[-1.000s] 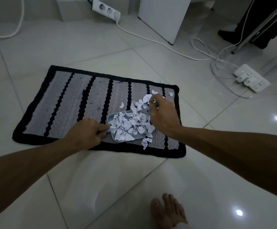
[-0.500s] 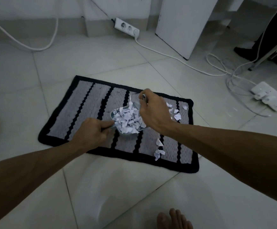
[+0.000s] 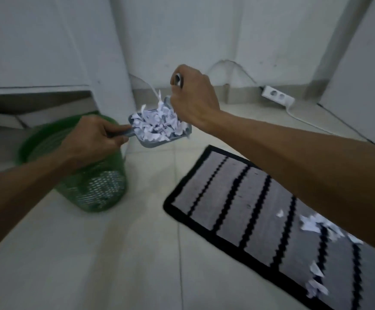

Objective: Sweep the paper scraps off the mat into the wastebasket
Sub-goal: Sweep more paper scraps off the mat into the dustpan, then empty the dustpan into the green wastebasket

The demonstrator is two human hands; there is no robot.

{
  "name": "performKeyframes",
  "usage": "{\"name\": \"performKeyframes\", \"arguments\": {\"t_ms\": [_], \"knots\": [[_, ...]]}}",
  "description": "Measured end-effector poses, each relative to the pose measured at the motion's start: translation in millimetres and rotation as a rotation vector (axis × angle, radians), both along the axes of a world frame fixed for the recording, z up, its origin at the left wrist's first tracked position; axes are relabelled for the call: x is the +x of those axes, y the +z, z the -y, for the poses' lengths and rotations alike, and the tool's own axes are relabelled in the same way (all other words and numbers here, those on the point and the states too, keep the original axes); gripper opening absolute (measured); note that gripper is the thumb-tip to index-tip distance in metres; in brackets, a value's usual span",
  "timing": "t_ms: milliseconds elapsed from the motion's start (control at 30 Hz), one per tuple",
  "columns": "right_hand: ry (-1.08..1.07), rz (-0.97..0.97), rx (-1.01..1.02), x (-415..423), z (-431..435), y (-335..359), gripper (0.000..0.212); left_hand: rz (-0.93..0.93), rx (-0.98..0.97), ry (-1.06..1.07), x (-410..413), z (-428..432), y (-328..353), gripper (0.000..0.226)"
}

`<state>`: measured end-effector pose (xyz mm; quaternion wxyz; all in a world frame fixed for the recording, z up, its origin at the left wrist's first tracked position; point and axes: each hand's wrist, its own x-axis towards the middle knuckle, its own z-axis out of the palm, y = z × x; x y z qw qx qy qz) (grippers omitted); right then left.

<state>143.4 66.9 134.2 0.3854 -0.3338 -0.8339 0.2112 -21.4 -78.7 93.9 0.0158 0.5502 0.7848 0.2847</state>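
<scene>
Scrap-laden dustpan [image 3: 157, 139] beside wastebasket [image 3: 97, 189]

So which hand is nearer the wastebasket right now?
Left. The left hand grips the dustpan handle at the wastebasket rim; the right hand, gripping a brush, is beyond the pan.

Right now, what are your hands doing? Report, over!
Left hand grips dustpan, heaped with paper scraps, beside green wastebasket. Right hand grips tool handle over the pan. Leftover scraps on mat. Nothing between pan and basket.
</scene>
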Motion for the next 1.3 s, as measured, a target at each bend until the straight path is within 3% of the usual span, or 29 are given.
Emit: {"name": "performKeyframes", "arguments": {"t_ms": [133, 233, 333, 500, 600, 733, 867, 1033, 1300], "knots": [[0.157, -0.103, 0.011, -75, 40, 24, 0.014, -0.053, 0.069, 0.184, -68, 63, 27, 0.033], [0.246, -0.148, -0.025, -120, 70, 26, 0.015, -0.122, 0.015, 0.288, -106, 105, 35, 0.034], [0.289, -0.126, -0.083, -151, 89, 6, 0.011, -0.328, -0.045, 0.277, -116, 125, 32, 0.027], [0.281, -0.018, -0.055, -160, 90, -31, 0.013, -0.691, -0.331, 0.246, -101, 108, 18, 0.03], [0.205, -0.055, -0.103, -155, 80, -35, 0.013, -0.808, -0.541, 0.239, -85, 85, 15, 0.035], [0.147, -0.112, -0.154, -148, 69, -33, 0.01, -0.891, -0.597, 0.255, -75, 64, 15, 0.034], [0.167, -0.138, -0.216, -146, 66, -29, 0.008, -0.851, -0.521, 0.311, -66, 56, 23, 0.036], [0.132, -0.243, -0.261, -136, 56, -21, 0.009, -0.78, -0.282, 0.321, -72, 50, 34, 0.03], [-0.041, -0.309, -0.202, -7, -19, -23, 0.012, -0.652, 0.151, 0.031, -24, -21, 25, 0.02]]}}
